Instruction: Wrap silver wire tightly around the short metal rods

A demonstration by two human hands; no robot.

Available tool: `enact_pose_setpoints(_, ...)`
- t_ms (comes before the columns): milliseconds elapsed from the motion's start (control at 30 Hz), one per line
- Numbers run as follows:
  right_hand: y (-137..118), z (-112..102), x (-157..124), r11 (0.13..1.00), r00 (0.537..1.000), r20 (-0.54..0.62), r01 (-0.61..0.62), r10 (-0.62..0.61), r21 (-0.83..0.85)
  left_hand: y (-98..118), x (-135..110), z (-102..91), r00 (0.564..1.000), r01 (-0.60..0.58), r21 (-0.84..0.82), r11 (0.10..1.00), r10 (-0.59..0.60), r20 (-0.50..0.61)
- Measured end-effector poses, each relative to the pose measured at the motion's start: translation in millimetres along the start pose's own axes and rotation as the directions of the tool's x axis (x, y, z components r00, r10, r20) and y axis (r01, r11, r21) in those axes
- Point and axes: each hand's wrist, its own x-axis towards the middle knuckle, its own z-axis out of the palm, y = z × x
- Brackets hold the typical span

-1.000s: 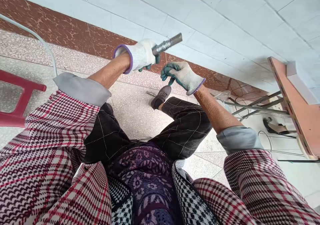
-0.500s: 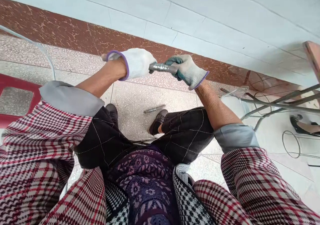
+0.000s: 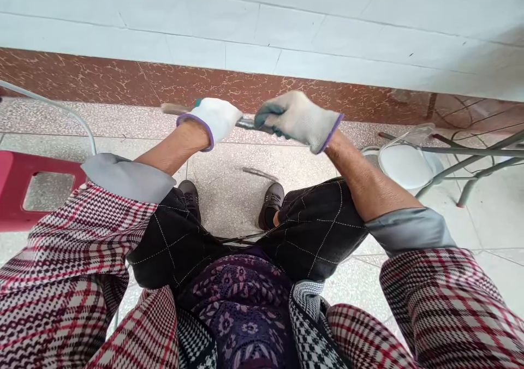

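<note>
Both my hands wear white knit gloves with purple cuffs and grey-green palms. My left hand point(image 3: 216, 119) is closed round a rod whose pale brown end point(image 3: 174, 108) sticks out to the left of the cuff. Between the hands shows a short stretch of a grey rod wrapped in silvery wire point(image 3: 248, 123). My right hand point(image 3: 292, 119) has its fingers closed on the grey right end of it. Whether the brown end and the grey rod are one piece is hidden by the left glove. A similar thin grey wire-wound piece point(image 3: 260, 173) lies on the floor near my right shoe.
A tiled wall with a red-brown marbled base strip point(image 3: 229, 88) runs in front of me. A red plastic stool point(image 3: 12, 194) stands at the left, beside a pale hose point(image 3: 69, 109). Metal legs point(image 3: 470, 180) and a white round object point(image 3: 409, 164) are at the right.
The view has tilted and shifted. My right hand has turned over the rod and hides more of the wire wrapping; more of the brown end shows at left.
</note>
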Motion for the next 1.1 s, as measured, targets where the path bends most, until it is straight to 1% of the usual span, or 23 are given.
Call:
enact_pose_setpoints(67, 7.5, -10.9, 2.1, 1.000, 0.994, -0.110, 0.014, -0.012, 0.016, 10.1, -1.6, -3.5, 0.995, -0.089, -0.079, 0.993, 0.085, -0.049)
enact_pose_setpoints(133, 16.1, -15.2, 6.3, 0.991, 0.986, -0.167, 0.022, 0.001, 0.135, 14.9, -5.2, -8.9, 0.984, -0.146, -0.269, 0.952, 0.112, -0.137)
enact_pose_setpoints(167, 19.9, -14.4, 8.7, 0.976, 0.985, -0.171, 0.022, 0.016, 0.215, 15.3, -6.6, -11.8, 0.979, -0.157, -0.391, 0.907, 0.091, -0.180)
enact_pose_setpoints(233, 25.2, -8.1, 13.2, 0.945, 0.990, -0.141, 0.024, 0.024, 0.326, 12.4, -6.7, -16.5, 0.970, -0.150, -0.635, 0.758, -0.010, -0.241)
enact_pose_setpoints(300, 25.5, 0.8, 15.5, 0.938, 0.996, -0.089, 0.007, 0.025, 0.347, 5.4, -1.2, -18.5, 0.961, -0.108, -0.795, 0.597, -0.142, -0.238)
enact_pose_setpoints(333, 23.7, 4.6, 15.5, 0.944, 0.998, -0.057, -0.009, 0.030, 0.330, 0.8, 3.5, -18.3, 0.949, -0.091, -0.826, 0.557, -0.203, -0.241)
enact_pose_setpoints(367, 20.8, 7.2, 14.6, 0.953, 0.999, -0.022, -0.030, 0.039, 0.301, -3.9, 9.0, -17.2, 0.945, -0.067, -0.819, 0.570, -0.228, -0.236)
enact_pose_setpoints(400, 17.4, 8.3, 13.1, 0.962, 0.999, 0.004, -0.045, 0.046, 0.268, -8.2, 14.7, -15.6, 0.935, -0.049, -0.783, 0.621, -0.248, -0.255)
enact_pose_setpoints(433, 14.0, 7.8, 11.3, 0.972, 0.998, 0.016, -0.056, 0.053, 0.226, -11.6, 20.0, -13.4, 0.941, -0.005, -0.667, 0.745, -0.222, -0.255)
enact_pose_setpoints(467, 11.3, 5.6, 9.3, 0.983, 0.999, 0.013, -0.052, 0.050, 0.178, -13.4, 24.3, -11.1, 0.962, 0.032, -0.509, 0.860, -0.165, -0.217)
enact_pose_setpoints(500, 9.7, 2.1, 7.7, 0.991, 0.999, -0.012, -0.031, 0.033, 0.127, -13.3, 27.1, -8.8, 0.978, 0.056, -0.366, 0.929, -0.124, -0.166)
enact_pose_setpoints(567, 11.2, -7.3, 5.8, 0.999, 0.995, -0.095, 0.010, -0.007, 0.033, -7.8, 27.7, -5.3, 0.998, 0.005, -0.189, 0.982, -0.018, -0.064)
enact_pose_setpoints(600, 14.2, -12.1, 5.6, 1.000, 0.990, -0.138, 0.016, -0.015, 0.006, -3.2, 25.7, -4.6, 0.998, -0.043, -0.162, 0.986, 0.035, -0.055)
enact_pose_setpoints(667, 22.6, -19.6, 6.0, 0.999, 0.986, -0.165, -0.020, 0.024, 0.027, 6.3, 18.4, -5.8, 0.985, -0.154, -0.165, 0.974, 0.139, -0.098)
enact_pose_setpoints(733, 30.9, -22.4, 6.8, 0.992, 0.989, -0.136, -0.043, 0.059, 0.119, 12.9, 9.9, -10.4, 0.973, -0.222, -0.244, 0.944, 0.197, -0.124)
enact_pose_setpoints(767, 34.1, -22.0, 7.2, 0.983, 0.992, -0.115, -0.032, 0.053, 0.179, 14.5, 6.0, -13.3, 0.972, -0.229, -0.325, 0.918, 0.198, -0.126)
enact_pose_setpoints(833, 37.5, -18.1, 8.6, 0.956, 0.995, -0.095, 0.015, 0.014, 0.294, 15.0, 0.3, -19.0, 0.981, -0.192, -0.539, 0.820, 0.141, -0.136)
enact_pose_setpoints(900, 37.4, -11.6, 10.4, 0.933, 0.994, -0.105, 0.042, -0.004, 0.356, 12.5, -1.6, -22.6, 0.988, -0.124, -0.722, 0.681, 0.015, -0.155)
enact_pose_setpoints(967, 34.1, -4.7, 11.5, 0.939, 0.997, -0.082, 0.026, 0.002, 0.344, 7.4, 1.4, -22.7, 0.979, -0.100, -0.825, 0.557, -0.093, -0.181)
enact_pose_setpoints(1000, 31.7, -1.6, 11.4, 0.948, 0.999, -0.045, 0.007, 0.007, 0.317, 4.0, 4.6, -21.5, 0.972, -0.095, -0.841, 0.533, -0.130, -0.193)
enact_pose_setpoints(1033, 29.0, 0.8, 11.1, 0.960, 1.000, -0.003, -0.011, 0.012, 0.281, 0.3, 8.7, -19.5, 0.967, -0.084, -0.826, 0.557, -0.154, -0.201)
enact_pose_setpoints(1067, 26.3, 2.4, 10.7, 0.971, 1.000, 0.029, -0.018, 0.011, 0.238, -3.2, 13.1, -16.9, 0.967, -0.048, -0.774, 0.632, -0.165, -0.195)
enact_pose_setpoints(1100, 24.1, 2.9, 10.4, 0.982, 0.999, 0.039, -0.012, 0.005, 0.190, -5.9, 17.5, -14.0, 0.970, 0.005, -0.669, 0.743, -0.167, -0.178)
